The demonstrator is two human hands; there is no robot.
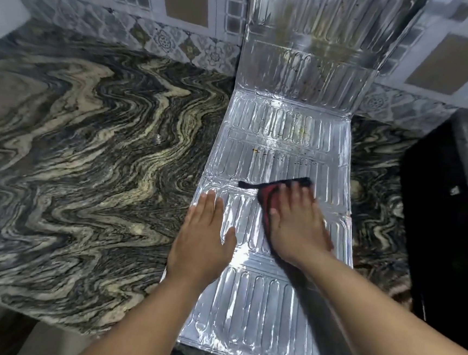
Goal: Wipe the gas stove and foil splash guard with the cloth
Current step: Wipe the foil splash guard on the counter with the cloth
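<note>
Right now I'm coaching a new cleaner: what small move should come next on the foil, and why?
Probably push the cloth under the right hand forward, away from the body, along the foil guard. Yellowish and dark specks sit on the panel just beyond it, apparently unwiped. The left hand lies flat on the foil, steadying it.

No readable text, labels, brands or numbers appear on anything here

I see a swirled stone table [88, 147] carrying a ribbed foil guard [261, 307] laid flat, its far panel propped up against the wall; a black stove [449, 224] sits right.
</note>
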